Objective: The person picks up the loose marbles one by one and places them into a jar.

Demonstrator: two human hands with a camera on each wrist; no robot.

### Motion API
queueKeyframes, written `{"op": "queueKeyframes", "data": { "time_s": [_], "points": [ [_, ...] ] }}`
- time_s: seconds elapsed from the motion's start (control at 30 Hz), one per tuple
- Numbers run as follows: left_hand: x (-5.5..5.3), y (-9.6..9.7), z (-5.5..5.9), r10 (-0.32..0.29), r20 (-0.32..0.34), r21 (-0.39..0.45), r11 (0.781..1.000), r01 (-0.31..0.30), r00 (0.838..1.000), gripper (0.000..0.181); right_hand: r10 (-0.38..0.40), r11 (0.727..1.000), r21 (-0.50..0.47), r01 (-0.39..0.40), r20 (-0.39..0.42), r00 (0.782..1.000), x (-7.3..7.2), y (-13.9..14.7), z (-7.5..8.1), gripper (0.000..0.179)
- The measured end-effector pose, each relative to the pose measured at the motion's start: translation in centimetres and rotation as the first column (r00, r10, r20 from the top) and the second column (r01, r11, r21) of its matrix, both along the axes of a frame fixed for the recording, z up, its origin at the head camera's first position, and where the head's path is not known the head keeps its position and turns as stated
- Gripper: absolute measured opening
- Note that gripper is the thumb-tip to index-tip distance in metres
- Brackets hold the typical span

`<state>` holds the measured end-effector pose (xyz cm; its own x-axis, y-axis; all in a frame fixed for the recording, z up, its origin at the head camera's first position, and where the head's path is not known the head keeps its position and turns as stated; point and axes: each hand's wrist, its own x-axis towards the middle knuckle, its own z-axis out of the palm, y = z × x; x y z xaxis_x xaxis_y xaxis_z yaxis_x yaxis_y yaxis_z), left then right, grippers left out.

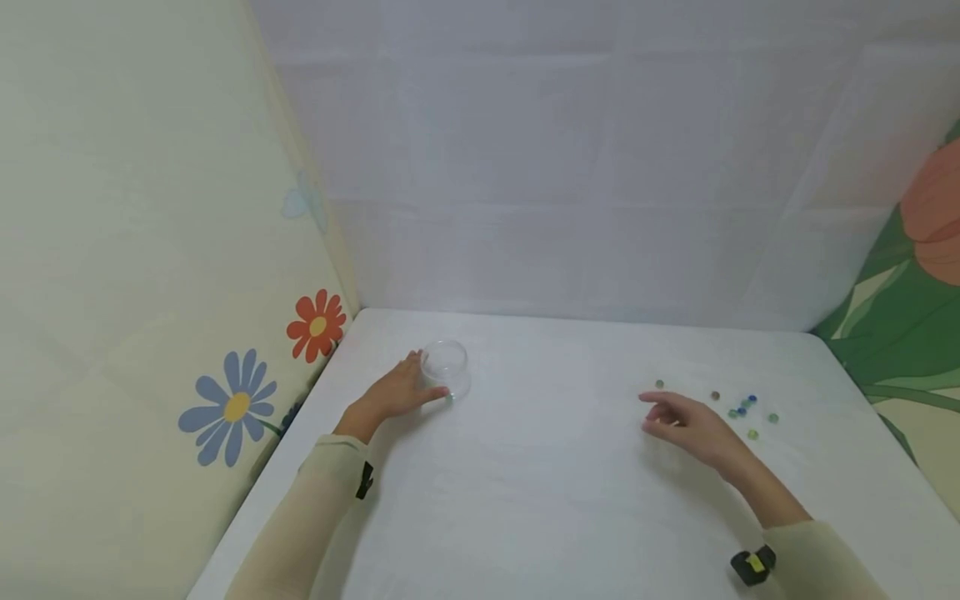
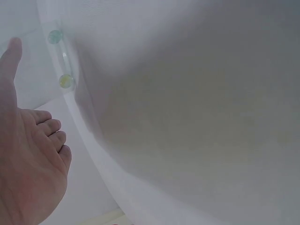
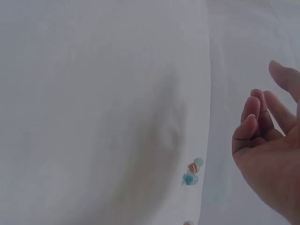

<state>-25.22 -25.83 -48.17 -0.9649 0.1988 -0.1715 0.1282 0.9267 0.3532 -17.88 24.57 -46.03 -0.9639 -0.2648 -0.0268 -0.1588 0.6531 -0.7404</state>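
Observation:
A clear, round container stands toward the left back of the table. My left hand holds it from the left side, fingers along its far left wall and thumb across the front near its base. Through the clear wall in the left wrist view, a greenish marble and a yellowish marble show at the bottom. My right hand hovers over the right part of the table, fingers loosely bent and nothing seen between them. Beside it lie several glass marbles, among them a green marble and a brownish marble.
A white cloth covers the table. Behind it hangs a white backdrop. A flower-printed wall borders the left side, and another panel with large printed leaves stands at the right. One marble lies apart, just beyond the right fingertips.

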Motion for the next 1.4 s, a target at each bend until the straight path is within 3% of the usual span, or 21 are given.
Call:
{"op": "queueKeyframes", "data": {
  "time_s": [0.37, 0.63, 0.83, 1.0, 1.13, 1.4],
  "points": [
    [0.0, 0.1, 0.0, 0.004, -0.001, 0.01, 1.0, -0.004, 1.0, 0.116, 0.032, 0.996, 0.082, -0.042, 0.127, 0.991, 1.0, 4.5, -0.5, 0.065],
    [-0.2, 0.0, -0.2, 0.003, 0.008, 0.01, 1.0, -0.003, 1.0, 0.122, 0.011, 0.983, 0.181, -0.034, 0.128, 0.992, 1.4, 8.6, -0.4, 0.068],
    [-0.2, -0.1, -0.2, 0.008, 0.007, 0.015, 1.0, -0.008, 1.0, 0.122, -0.036, 0.976, 0.218, 0.013, 0.104, 0.994, 1.3, 11.7, -0.6, 0.069],
    [-0.1, 0.1, 0.1, 0.011, 0.008, 0.016, 1.0, -0.011, 1.0, 0.12, -0.077, 0.982, 0.186, 0.045, 0.172, 0.982, 1.0, 13.5, -1.1, 0.074],
    [-0.1, 0.1, 0.1, 0.013, 0.017, 0.023, 1.0, -0.013, 1.0, 0.12, -0.1, 0.978, 0.199, 0.058, 0.209, 0.973, 0.6, 14.5, -1.5, 0.078],
    [0.0, 0.1, 0.2, 0.027, 0.028, 0.029, 0.999, -0.027, 0.999, 0.118, -0.123, 0.968, 0.238, 0.078, 0.183, 0.975, -0.1, 15.2, -2.3, 0.073]
  ]
}}
